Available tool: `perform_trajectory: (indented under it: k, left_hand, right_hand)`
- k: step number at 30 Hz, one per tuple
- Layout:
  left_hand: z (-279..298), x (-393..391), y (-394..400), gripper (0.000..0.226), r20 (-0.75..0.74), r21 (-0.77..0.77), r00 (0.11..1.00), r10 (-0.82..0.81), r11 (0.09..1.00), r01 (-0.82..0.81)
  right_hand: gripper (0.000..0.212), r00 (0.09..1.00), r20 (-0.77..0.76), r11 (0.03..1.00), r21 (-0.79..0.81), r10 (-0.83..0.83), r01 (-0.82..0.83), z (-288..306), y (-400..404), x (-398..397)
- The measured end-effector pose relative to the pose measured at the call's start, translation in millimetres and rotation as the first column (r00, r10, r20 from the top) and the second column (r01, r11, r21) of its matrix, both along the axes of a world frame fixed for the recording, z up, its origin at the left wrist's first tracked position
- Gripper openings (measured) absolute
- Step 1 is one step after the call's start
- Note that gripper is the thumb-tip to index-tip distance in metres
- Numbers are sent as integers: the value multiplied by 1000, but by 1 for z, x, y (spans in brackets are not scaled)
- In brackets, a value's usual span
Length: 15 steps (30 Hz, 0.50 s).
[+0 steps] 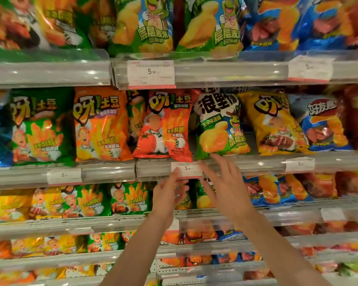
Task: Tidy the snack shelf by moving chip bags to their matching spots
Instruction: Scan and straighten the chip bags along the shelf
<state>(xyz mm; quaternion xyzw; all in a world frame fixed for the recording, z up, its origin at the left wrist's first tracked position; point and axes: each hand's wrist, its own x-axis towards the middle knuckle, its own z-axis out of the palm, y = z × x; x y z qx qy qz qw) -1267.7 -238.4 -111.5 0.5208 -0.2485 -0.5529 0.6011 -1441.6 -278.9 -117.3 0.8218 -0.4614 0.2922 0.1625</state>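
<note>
— While both hands are up at the middle shelf [256, 159], what are they actually doing?

— Neither grasps anything. The left hand [170, 195] is loosely curled with a fingertip against the lower left edge of the price tag [187, 169]. The right hand [227, 182] is spread wide, fingers apart, its tips just under the bottom edge of the green bag [217, 129].

— Why spread like that?

— My guess is that it is opening to take the bag from below. A puffy bag gives under pressure, so a wide hand at its base would support it better than a pinch.

— And why that bag?

— It looks misplaced. From the red bag [163, 126], it sits at three o'clock, between that one and the yellow bag [273, 122]. Its cartoon frog and lettering differ from both neighbours, which share a chef design.

— Where would it belong?

— Probably on the top shelf. At twelve o'clock from it stand two frog bags [211, 25] with the same green print, upright against the clear rail [215, 56]. More green may sit behind the hands on the shelf below, but I cannot tell.

— Why do the bags lean forward?

— Each shelf has a clear front lip that stops the bags sliding off, so they rest against it, faces out.

— How far along is the tidying?

— Judging by the mix of colours in the middle row, much is left.
</note>
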Motion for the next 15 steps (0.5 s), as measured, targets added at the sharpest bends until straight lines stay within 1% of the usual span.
perform_trajectory:
  k: [2, 6, 8, 12, 13, 15]
  left_hand:
    - [2, -2, -4, 39, -4, -3, 1000, 13, 1000, -13]
    - [2, 2, -8, 44, 35, 1, 999, 13, 1000, -14]
    - [1, 4, -8, 46, 44, -5, 999, -6, 1000, 6]
    - [-1, 4, -8, 43, 53, -35, 999, -11, 999, 13]
    - [-1, 3, -8, 44, 61, -39, 998, -8, 999, 10]
    - [-1, 4, -7, 45, 71, -43, 997, 1, 999, 2]
  right_hand:
    - [49, 1000, -21, 1000, -6, -6, 6, -4, -2, 0]
    - [49, 1000, 6, 1000, -18, 19, -19, -4, -2, -3]
    - [44, 996, 68, 998, -15, 57, -56, 1, -4, -6]
    - [39, 956, 256, 985, 56, 146, -166, 31, -14, -3]
    - [40, 944, 290, 978, 84, 159, -191, 44, -16, 1]
    - [49, 934, 322, 965, 155, 155, -213, 68, -22, 14]
